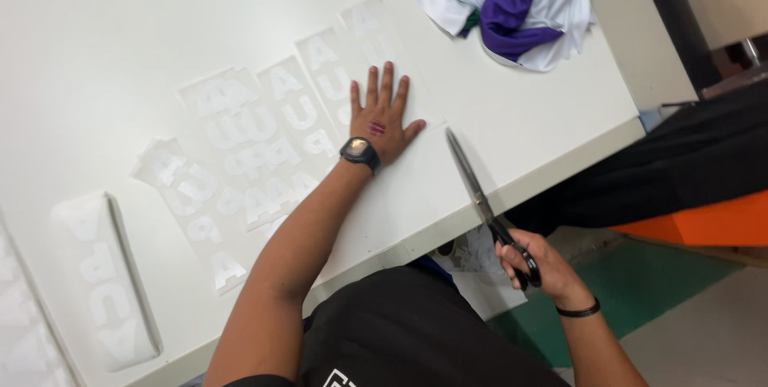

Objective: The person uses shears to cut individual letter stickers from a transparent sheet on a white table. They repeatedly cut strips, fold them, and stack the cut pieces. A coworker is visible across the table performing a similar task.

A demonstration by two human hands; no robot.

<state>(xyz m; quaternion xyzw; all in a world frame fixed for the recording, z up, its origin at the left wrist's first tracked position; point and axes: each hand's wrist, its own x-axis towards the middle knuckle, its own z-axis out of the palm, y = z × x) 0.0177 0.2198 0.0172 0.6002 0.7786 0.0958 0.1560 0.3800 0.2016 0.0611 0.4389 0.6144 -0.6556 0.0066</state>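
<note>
The left hand [382, 117], fingers spread, lies flat on a clear strip of white letters [376, 59] on the white worktop [112, 35]. The right hand [538, 265], near that strip, grips black scissors [480, 195], blades nearly closed. Pressing the film taut should help cut cleanly. About seven letter strips; one purple-and-white garment bundle [508, 3] beyond.

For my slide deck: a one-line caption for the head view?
Left hand flat on a letter sheet, right hand holding scissors.

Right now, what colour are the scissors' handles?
Black, on the scissors in the right hand; head view.
</note>
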